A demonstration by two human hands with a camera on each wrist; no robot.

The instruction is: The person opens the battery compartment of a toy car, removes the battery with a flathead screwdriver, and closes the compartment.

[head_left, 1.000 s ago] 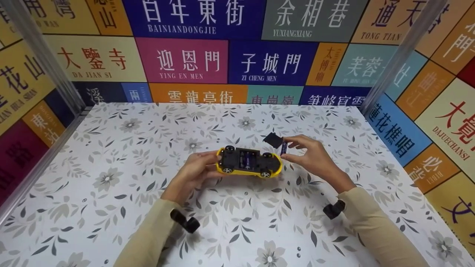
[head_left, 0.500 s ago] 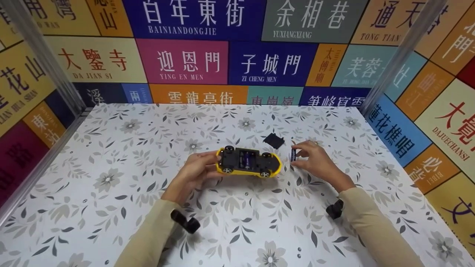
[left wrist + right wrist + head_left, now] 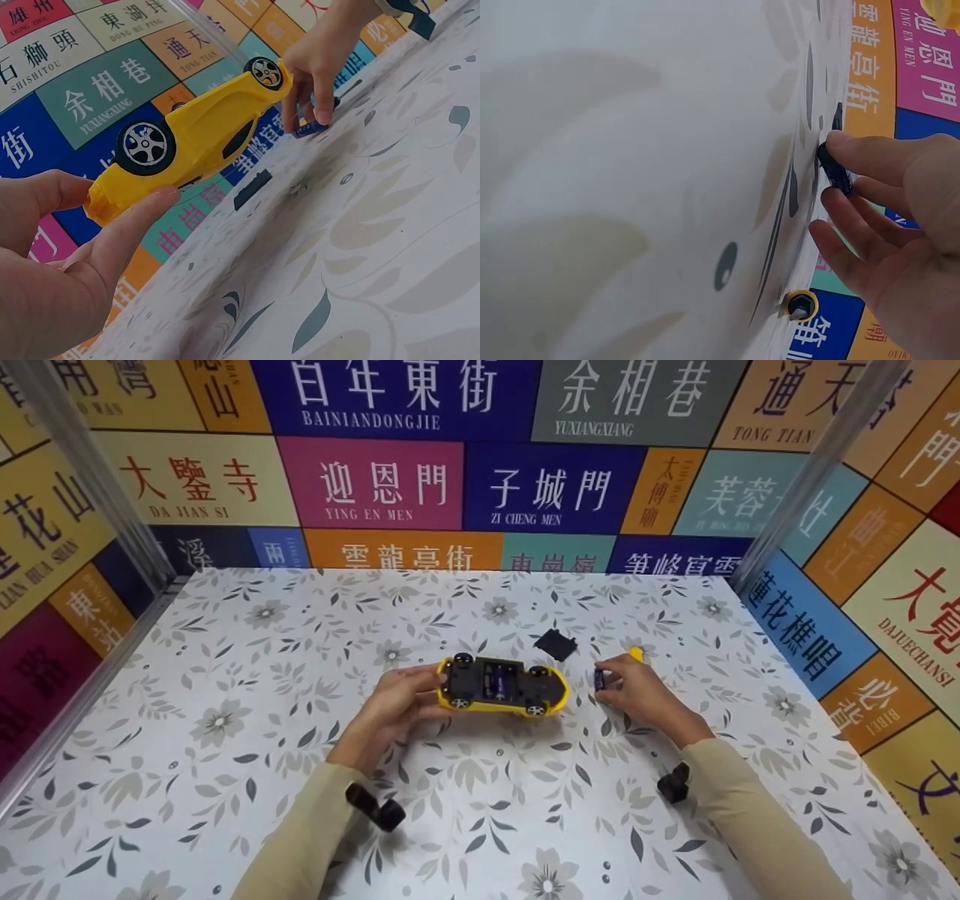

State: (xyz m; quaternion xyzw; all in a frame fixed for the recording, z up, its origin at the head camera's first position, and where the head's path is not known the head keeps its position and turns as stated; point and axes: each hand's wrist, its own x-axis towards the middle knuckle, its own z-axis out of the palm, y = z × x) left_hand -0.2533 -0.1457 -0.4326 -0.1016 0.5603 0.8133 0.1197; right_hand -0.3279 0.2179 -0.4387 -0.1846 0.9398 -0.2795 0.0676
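A yellow toy car (image 3: 501,690) is held upside down above the table in my left hand (image 3: 397,697), thumb and fingers gripping its left end. Its underside faces up, with the battery compartment (image 3: 501,682) uncovered and dark blue batteries visible inside. In the left wrist view the car (image 3: 202,127) shows its side and wheels. My right hand (image 3: 641,694) is to the right of the car and pinches a small dark blue battery (image 3: 599,679) close to the tabletop. The right wrist view has this battery (image 3: 835,169) between thumb and fingers.
A black battery cover (image 3: 556,644) lies on the table behind the car's right end. Partly hidden behind my right hand is a yellow object (image 3: 636,653), seen end-on in the right wrist view. Patterned wall panels (image 3: 367,484) enclose the floral tabletop (image 3: 300,810).
My right hand has moved right, away from the car and cover, carrying the battery down towards the table. The yellow object has come into view behind it. My left hand and the car stay nearly still.
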